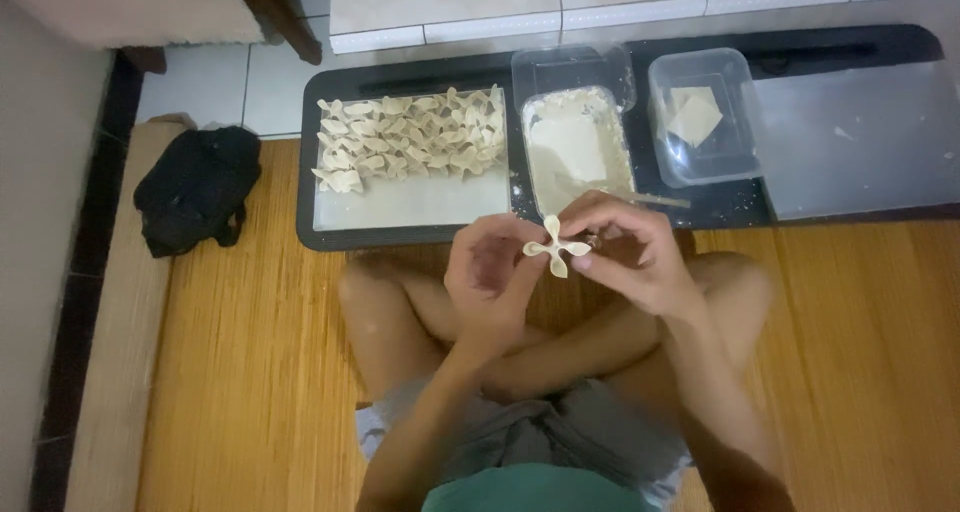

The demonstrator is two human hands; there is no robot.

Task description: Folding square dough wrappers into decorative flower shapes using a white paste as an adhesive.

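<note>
A small folded piece of pale dough (pixel 556 246), pinched into a cross shape, sits between the fingertips of both hands above my crossed legs. My left hand (pixel 490 272) grips its left side. My right hand (pixel 628 252) pinches its right side. Just beyond the hands lies a long black tray (pixel 310 152). On its left part, many folded dough pieces (pixel 410 137) lie in rows on a white sheet (pixel 410 204).
A floured rectangular container (pixel 575 147) stands mid-tray, with a clear lid (pixel 572 67) behind it. A clear box holding square dough sheets (pixel 700 117) is to its right, then a floured board (pixel 860 137). A black bag (pixel 195 187) lies at the left on the woven mat.
</note>
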